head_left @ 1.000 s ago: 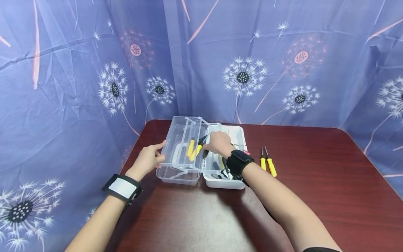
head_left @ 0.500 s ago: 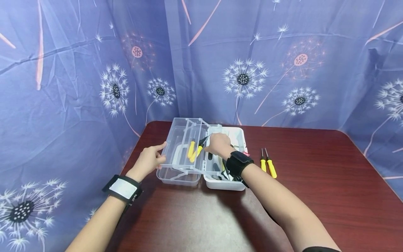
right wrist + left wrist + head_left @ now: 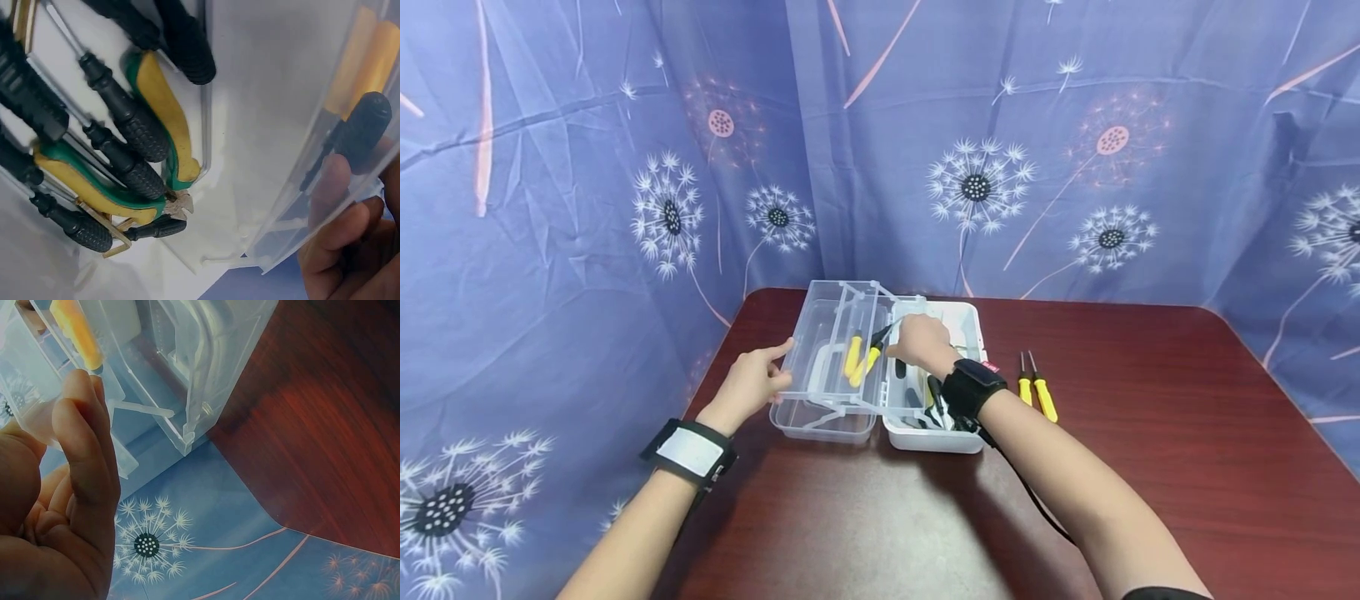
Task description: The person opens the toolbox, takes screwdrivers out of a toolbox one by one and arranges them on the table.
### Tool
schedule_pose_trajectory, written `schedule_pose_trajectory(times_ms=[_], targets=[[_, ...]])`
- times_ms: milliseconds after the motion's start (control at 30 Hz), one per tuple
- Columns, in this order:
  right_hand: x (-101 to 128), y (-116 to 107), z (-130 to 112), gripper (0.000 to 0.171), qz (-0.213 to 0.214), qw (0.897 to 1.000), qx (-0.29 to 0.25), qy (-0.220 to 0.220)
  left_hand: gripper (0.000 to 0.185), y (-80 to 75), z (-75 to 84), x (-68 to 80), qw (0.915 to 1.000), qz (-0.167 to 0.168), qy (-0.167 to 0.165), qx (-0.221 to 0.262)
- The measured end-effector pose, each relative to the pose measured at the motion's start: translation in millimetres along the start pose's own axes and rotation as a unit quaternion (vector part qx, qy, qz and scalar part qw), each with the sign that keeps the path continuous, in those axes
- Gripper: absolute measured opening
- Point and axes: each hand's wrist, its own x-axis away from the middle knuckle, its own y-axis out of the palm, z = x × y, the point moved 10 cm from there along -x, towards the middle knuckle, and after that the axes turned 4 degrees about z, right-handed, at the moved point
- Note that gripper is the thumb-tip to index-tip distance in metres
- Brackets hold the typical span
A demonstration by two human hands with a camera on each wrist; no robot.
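With thumb and fingers, my left hand (image 3: 748, 383) pinches the outer edge of the clear plastic tray (image 3: 808, 358) of an opened toolbox. In the left wrist view, the left hand (image 3: 75, 469) curls at that clear edge. Yellow-handled tools (image 3: 853, 357) lie in the tray. My right hand (image 3: 921, 342) is over the white toolbox base (image 3: 936, 443). In the right wrist view, the right hand's fingers (image 3: 340, 244) are curled at a clear wall and appear to pinch a black-handled screwdriver (image 3: 369, 125), seen through the plastic; their exact contact is partly hidden.
Inside the base are several black-handled screwdrivers (image 3: 134, 119) and green-and-yellow handles (image 3: 169, 112). Two yellow-handled screwdrivers (image 3: 1043, 398) lie on the dark red table (image 3: 1150, 417), right of the box. A blue patterned curtain (image 3: 880, 183) hangs behind and at the sides.
The black handle under my right hand has shifted slightly right, away from the yellow handles. My left hand keeps its place on the tray edge.
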Motion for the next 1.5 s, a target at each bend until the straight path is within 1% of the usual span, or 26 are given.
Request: schedule_pose_trajectory(times_ms=[233, 433, 567, 633, 833, 967, 1133, 1367, 1500], targets=[[0.9, -4.9, 2.9, 0.049, -0.003, 1.0, -0.024, 0.004, 0.062, 1.5, -1.9, 0.9, 1.0, -0.001, -0.002, 0.004], [2.8, -13.8, 1.2, 0.053, -0.011, 0.999, -0.05, -0.006, 0.061, -2.0, 1.2, -0.4, 0.9999, 0.013, 0.007, 0.003], [5.9, -19.3, 1.2, 0.052, -0.013, 0.999, -0.048, -0.014, 0.061, -2.5, 0.9, -1.0, 1.0, 0.009, 0.003, 0.0], [7.4, -21.6, 2.4, 0.05, -0.009, 0.999, -0.046, -0.018, 0.061, -2.4, 0.6, -0.8, 1.0, 0.003, -0.001, -0.001], [10.5, -27.7, 8.8, 0.046, 0.002, 0.999, -0.043, -0.027, 0.061, -2.5, -0.5, -0.2, 1.0, 0.001, -0.005, -0.004], [12.4, -34.6, 15.8, 0.05, 0.008, 0.999, -0.039, -0.028, 0.061, -2.5, 0.9, -0.2, 1.0, 0.001, -0.001, 0.002], [15.3, -40.1, 28.1, 0.055, 0.013, 0.999, -0.036, -0.018, 0.061, -2.1, -0.1, -0.6, 1.0, 0.003, -0.001, 0.0], [18.4, -42.5, 52.2, 0.058, 0.019, 0.999, -0.035, 0.003, 0.06, -2.7, 0.2, -0.2, 1.0, 0.005, -0.003, 0.002], [20.7, -46.5, 63.9, 0.059, 0.027, 0.999, -0.031, 0.008, 0.06, -2.0, 1.2, 0.5, 1.0, 0.002, 0.0, 0.007]])
